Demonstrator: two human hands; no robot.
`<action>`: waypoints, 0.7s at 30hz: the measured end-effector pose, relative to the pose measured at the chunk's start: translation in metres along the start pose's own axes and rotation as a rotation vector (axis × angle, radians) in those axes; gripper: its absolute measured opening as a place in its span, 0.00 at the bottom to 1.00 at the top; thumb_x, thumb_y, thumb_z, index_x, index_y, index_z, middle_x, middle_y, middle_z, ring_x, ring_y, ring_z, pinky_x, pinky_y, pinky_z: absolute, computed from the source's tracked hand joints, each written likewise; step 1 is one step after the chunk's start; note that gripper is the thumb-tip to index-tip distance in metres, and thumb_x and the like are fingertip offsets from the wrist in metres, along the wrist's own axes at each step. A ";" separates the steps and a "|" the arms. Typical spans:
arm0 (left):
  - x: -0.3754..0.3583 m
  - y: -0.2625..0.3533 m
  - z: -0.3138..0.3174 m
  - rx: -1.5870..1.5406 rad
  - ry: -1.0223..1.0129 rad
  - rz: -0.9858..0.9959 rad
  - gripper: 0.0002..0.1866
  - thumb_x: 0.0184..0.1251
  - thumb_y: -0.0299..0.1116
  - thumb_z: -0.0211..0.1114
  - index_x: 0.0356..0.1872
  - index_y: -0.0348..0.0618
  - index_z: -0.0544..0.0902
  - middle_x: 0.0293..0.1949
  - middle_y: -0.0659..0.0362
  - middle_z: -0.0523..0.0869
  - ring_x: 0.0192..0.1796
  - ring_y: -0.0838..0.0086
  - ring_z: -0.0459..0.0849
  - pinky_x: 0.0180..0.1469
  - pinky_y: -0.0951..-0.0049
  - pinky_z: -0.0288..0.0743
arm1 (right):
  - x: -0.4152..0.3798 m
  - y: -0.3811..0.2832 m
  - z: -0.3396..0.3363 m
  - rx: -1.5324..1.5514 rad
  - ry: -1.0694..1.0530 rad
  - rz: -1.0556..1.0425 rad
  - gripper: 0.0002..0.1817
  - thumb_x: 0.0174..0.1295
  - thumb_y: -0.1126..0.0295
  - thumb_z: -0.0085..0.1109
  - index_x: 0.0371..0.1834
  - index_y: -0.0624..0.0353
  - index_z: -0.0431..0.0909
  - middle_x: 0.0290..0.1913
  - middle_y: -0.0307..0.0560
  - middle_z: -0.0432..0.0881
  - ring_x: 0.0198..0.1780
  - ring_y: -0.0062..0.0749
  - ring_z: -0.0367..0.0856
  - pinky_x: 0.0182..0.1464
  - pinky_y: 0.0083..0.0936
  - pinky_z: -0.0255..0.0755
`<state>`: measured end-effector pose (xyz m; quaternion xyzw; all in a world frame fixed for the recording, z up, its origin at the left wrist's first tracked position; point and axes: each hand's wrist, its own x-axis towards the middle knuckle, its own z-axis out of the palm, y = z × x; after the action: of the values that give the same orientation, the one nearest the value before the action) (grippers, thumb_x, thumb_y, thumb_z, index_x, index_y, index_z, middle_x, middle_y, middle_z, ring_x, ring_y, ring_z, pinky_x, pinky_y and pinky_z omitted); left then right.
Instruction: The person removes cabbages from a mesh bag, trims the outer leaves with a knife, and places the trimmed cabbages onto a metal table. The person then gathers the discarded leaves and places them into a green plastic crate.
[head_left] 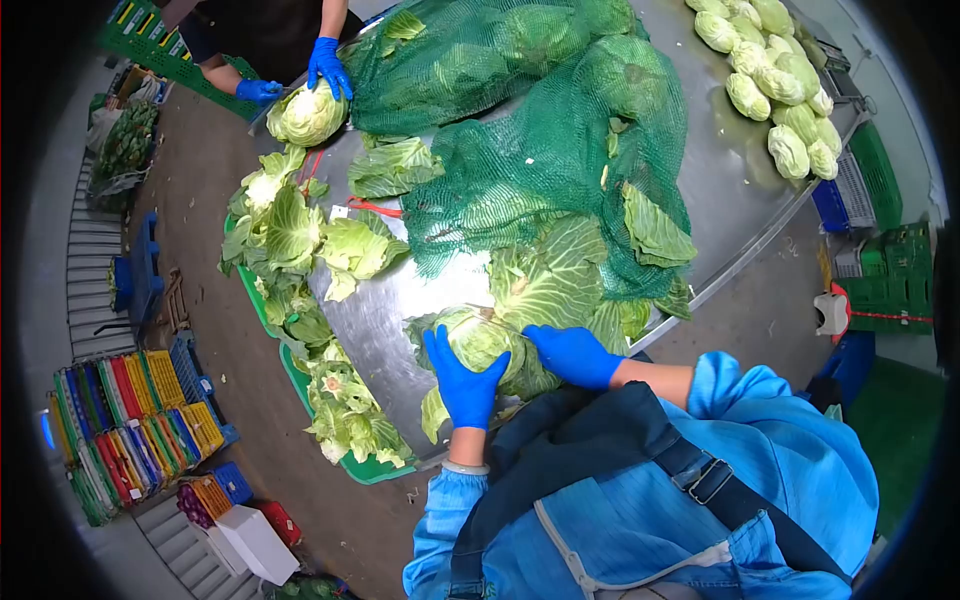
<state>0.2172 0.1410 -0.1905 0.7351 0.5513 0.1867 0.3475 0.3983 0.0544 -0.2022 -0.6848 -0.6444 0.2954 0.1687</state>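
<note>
A cabbage (474, 342) rests on the metal table near its front edge, with loose outer leaves around it. My left hand (466, 382), in a blue glove, grips the near left side of this cabbage, thumb and fingers spread around it. My right hand (574, 356), also gloved, is closed at the cabbage's right side on what looks like a knife; a thin blade (497, 320) lies against the cabbage top, and the handle is hidden in my fist. A large green leaf (550, 280) spreads just beyond the cabbage.
Green mesh sacks of cabbages (530, 150) cover the table's middle. Trimmed cabbages (780, 80) are piled at the far right. Green bins (295, 375) of leaves line the left edge. Across the table, a co-worker's gloved hand (328, 68) holds another cabbage (308, 115).
</note>
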 end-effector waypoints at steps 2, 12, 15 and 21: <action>0.000 -0.004 0.005 0.009 0.018 0.003 0.56 0.40 0.44 0.80 0.70 0.40 0.57 0.72 0.41 0.54 0.73 0.50 0.56 0.71 0.59 0.57 | 0.008 -0.003 0.017 0.026 0.035 -0.035 0.14 0.61 0.71 0.48 0.50 0.58 0.68 0.34 0.55 0.80 0.29 0.51 0.82 0.26 0.46 0.74; 0.001 0.010 0.010 0.107 0.053 0.016 0.54 0.40 0.45 0.80 0.70 0.41 0.58 0.72 0.41 0.54 0.70 0.47 0.61 0.66 0.57 0.64 | 0.029 -0.007 0.020 -0.047 -0.047 0.059 0.11 0.61 0.71 0.48 0.46 0.62 0.69 0.31 0.59 0.81 0.31 0.54 0.83 0.32 0.46 0.76; 0.000 0.011 0.013 0.097 0.079 0.014 0.54 0.39 0.45 0.80 0.69 0.41 0.59 0.72 0.42 0.56 0.70 0.47 0.62 0.66 0.57 0.64 | 0.039 -0.001 0.022 -0.040 -0.124 0.078 0.11 0.62 0.71 0.47 0.45 0.62 0.70 0.30 0.60 0.82 0.32 0.55 0.83 0.32 0.48 0.75; 0.017 0.009 0.003 0.132 0.016 0.019 0.54 0.39 0.46 0.80 0.69 0.41 0.60 0.71 0.42 0.58 0.69 0.49 0.64 0.65 0.58 0.66 | 0.031 -0.005 0.017 -0.026 -0.106 0.148 0.09 0.63 0.70 0.45 0.43 0.61 0.71 0.29 0.60 0.82 0.32 0.55 0.83 0.32 0.48 0.75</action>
<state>0.2309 0.1542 -0.1882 0.7602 0.5581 0.1594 0.2920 0.3837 0.0829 -0.2176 -0.7160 -0.6039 0.3346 0.1034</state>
